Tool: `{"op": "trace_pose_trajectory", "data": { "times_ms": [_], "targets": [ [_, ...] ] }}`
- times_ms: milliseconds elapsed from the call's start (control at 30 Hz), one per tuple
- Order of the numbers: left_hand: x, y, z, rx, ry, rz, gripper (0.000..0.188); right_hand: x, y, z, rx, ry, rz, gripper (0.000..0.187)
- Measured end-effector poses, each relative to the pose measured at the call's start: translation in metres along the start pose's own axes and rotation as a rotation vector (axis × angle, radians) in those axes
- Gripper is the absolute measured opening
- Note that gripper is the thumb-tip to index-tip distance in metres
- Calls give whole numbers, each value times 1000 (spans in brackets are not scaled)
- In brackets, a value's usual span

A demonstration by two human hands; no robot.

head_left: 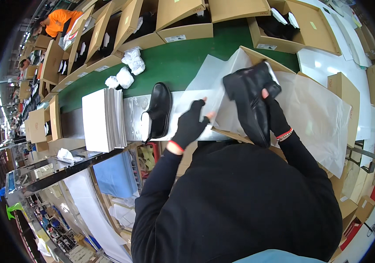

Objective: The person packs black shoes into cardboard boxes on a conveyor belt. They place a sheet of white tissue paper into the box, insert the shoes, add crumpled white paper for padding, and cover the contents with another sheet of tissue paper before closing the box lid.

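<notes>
- Head view: the right hand (276, 115) grips 1 black boot (252, 103) over an open box (279, 65) lined with white tissue (317, 114); 1 fingertip presses near the ankle, the others mostly hidden.
- The left hand (189, 125) is spread, holding nothing, near a 2nd boot (161, 107).
- The held boot probably feels fairly light, stiff-soled, softer in the shaft, slick and easily scuffed; the ankle seems the surest hold.

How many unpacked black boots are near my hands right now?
2: the held boot in your right hand, and the other boot left of your left hand. The tissue paper could hide more.
</notes>
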State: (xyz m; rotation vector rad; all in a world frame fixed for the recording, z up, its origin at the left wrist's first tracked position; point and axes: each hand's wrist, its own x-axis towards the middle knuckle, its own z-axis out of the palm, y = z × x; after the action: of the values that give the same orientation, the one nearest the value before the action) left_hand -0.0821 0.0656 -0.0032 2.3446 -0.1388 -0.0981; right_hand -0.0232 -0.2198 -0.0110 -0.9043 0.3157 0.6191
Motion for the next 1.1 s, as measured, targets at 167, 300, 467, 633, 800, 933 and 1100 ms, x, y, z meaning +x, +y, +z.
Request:
{"op": "trace_pose_trajectory", "data": {
  "times_ms": [167, 300, 467, 633, 800, 933, 1100],
  "targets": [
    [-4, -13, 68, 132, -185, 54, 63, 31, 31, -36, 293, 287, -65, 59],
    [-6, -14, 70, 91, -182, 92, 65, 79, 48, -50, 498, 366, -93, 58],
    [-15, -8, 67, -6, -214, 61, 63, 138, 79, -90, 579, 237, -117, 63],
    [-22, -28, 13, -83, -236, 52, 65, 106, 78, -67, 338, 70, 53, 62],
    [35, -139, -119, -9, -48, -197, 46, 25, 110, -90, -43, 241, -64, 54],
    [76, -326, -184, 509, 191, 52, 55, -13, 87, -2, -368, 419, -101, 43],
    [159, -391, -218, 796, -148, -404, 104, -46, 89, 41, -1066, 392, -100, 43]
  ]
}}
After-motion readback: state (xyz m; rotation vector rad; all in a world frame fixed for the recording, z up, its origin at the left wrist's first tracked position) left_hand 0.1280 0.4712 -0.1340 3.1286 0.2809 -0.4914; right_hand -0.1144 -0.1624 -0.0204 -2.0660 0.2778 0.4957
